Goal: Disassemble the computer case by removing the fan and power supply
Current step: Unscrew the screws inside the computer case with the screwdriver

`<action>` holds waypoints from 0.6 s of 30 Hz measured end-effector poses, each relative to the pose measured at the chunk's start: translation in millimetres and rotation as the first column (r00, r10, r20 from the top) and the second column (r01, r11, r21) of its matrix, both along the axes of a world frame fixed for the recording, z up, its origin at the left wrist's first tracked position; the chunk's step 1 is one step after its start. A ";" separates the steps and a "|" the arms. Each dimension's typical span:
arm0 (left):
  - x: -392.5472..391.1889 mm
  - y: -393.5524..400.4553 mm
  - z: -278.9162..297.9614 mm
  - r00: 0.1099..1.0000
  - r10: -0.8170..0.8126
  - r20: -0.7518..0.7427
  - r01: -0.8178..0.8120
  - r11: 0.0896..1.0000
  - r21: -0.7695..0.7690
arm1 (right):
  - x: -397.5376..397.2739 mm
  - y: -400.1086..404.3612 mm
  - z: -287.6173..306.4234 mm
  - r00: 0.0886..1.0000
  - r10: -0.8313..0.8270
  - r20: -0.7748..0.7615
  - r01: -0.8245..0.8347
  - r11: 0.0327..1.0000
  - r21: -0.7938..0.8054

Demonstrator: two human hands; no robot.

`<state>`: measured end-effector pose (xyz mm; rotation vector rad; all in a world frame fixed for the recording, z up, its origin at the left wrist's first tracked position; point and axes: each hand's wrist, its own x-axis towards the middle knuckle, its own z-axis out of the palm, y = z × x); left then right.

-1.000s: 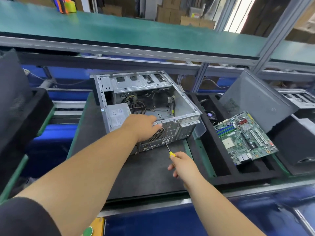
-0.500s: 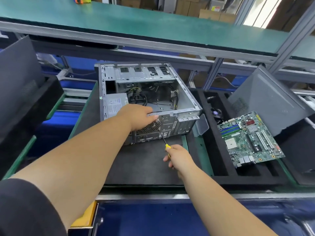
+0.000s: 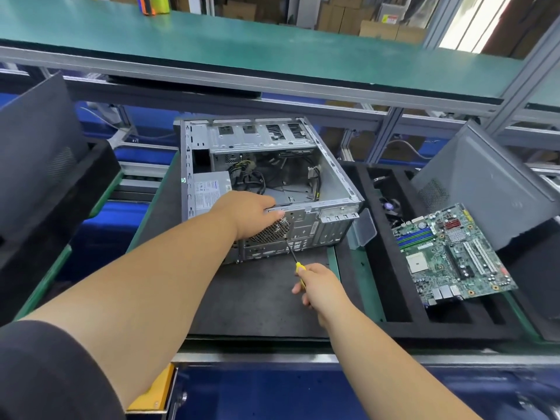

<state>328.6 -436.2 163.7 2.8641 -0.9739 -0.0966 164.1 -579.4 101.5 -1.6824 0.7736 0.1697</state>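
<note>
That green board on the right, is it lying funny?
A bit. The green circuit board is not flat: it lies tilted across the slots of the black foam tray, its far edge resting against a grey panel. It does not look broken.

The left hand [image 3: 248,215] is stretched forward toward 12 o'clock, fingers curled over an edge. The right hand [image 3: 321,286] is closed around a handle, pointed toward 11 o'clock.
</note>
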 end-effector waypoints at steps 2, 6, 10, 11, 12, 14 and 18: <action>-0.6 -0.1 0.3 1.000 -0.006 0.000 0.006 1.000 0.000 | 0.0 0.2 2.0 1.000 -0.008 0.003 0.008 1.000 0.002; -0.1 -0.1 0.4 1.000 -0.007 0.003 0.007 1.000 -0.004 | 0.9 -0.9 4.6 1.000 -0.017 -0.009 0.017 1.000 -0.004; 0.2 -0.3 1.1 1.000 -0.007 -0.006 0.007 1.000 -0.008 | 2.3 -4.2 6.7 1.000 -0.026 -0.016 0.026 1.000 -0.003; 0.2 -0.2 1.3 1.000 -0.009 -0.011 0.009 1.000 -0.011 | 2.7 -4.8 6.8 0.999 -0.030 -0.014 0.030 1.000 0.003; 0.2 -0.2 1.5 1.000 -0.011 -0.015 0.011 1.000 -0.013 | 3.4 -5.3 6.6 0.999 -0.032 -0.014 0.032 0.999 0.007; 0.3 -0.2 1.8 1.000 -0.013 -0.017 0.013 1.000 -0.016 | 4.9 -5.4 4.7 0.999 -0.031 -0.018 0.031 0.999 0.018; 0.2 -1.0 2.4 1.000 -0.014 -0.013 0.014 1.000 -0.012 | 5.9 -0.1 1.8 0.997 -0.065 -0.050 0.076 0.962 0.264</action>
